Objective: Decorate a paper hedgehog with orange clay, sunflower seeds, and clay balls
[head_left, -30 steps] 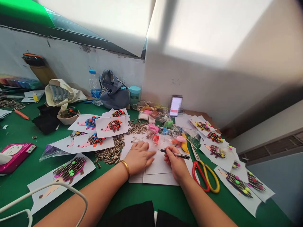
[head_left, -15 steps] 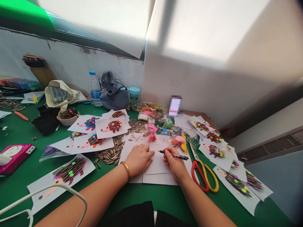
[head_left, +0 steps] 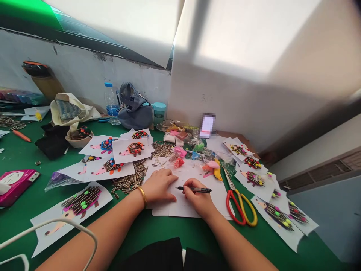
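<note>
White paper sheets (head_left: 183, 209) lie in front of me on the green table. My left hand (head_left: 160, 186) rests on them with its fingers stretched out and its thumb apart. In my right hand (head_left: 199, 197) is a black pen (head_left: 197, 189), held nearly level with its tip pointing left, near the left thumb. Whether the tip touches the paper I cannot tell. Right of the sheets lie scissors (head_left: 241, 205) with one red and one yellow handle. Sunflower seeds (head_left: 131, 178) are heaped just left of my left hand.
Cards with seed-and-clay hedgehogs lie at left (head_left: 105, 168) and right (head_left: 255, 178). Bagged coloured clay (head_left: 180, 152) sits behind the sheets. A phone (head_left: 207, 126), a grey bag (head_left: 135, 113) and a water bottle (head_left: 112, 107) stand at the back. A white cable (head_left: 70, 222) crosses the near left.
My right hand has moved left with the pen, closer to my left hand. My left hand has shifted slightly left, its thumb now further from the fingers. The view has turned slightly.
</note>
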### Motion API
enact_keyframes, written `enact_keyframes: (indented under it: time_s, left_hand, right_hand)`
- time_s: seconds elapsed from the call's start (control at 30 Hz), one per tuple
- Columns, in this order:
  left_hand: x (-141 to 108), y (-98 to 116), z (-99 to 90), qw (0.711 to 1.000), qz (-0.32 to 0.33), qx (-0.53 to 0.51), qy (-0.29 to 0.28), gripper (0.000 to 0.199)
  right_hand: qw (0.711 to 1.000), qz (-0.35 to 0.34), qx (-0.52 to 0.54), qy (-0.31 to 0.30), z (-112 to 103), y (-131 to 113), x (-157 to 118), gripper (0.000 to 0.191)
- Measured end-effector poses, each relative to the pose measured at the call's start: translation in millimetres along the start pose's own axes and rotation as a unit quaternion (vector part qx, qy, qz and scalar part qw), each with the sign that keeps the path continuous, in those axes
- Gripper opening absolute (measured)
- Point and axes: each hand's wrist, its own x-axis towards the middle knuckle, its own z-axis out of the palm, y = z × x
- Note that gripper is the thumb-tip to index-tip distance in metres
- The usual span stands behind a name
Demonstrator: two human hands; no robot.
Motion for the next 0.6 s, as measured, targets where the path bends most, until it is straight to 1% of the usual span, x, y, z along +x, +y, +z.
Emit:
enact_keyframes:
  time_s: [0.1, 0.23, 0.6]
  left_hand:
    - [-0.7, -0.7, -1.7, 1.0, 0.002, -0.005, -0.006, 0.075]
    - [-0.7, -1.6, -3.3, 1.0, 0.004, -0.002, -0.014, 0.077]
    - [1.0, -4.9, -0.7, 1.0, 0.011, 0.001, -0.016, 0.078]
  right_hand:
    - [1.0, 0.002, -0.012, 0.002, 5.5, 4.5, 1.7, 0.01]
    - [1.0, -0.003, -0.024, 0.016, 6.0, 9.8, 1.9, 0.011]
    - [0.998, -0.02, -0.066, 0.008, 7.6, 8.0, 0.7, 0.01]
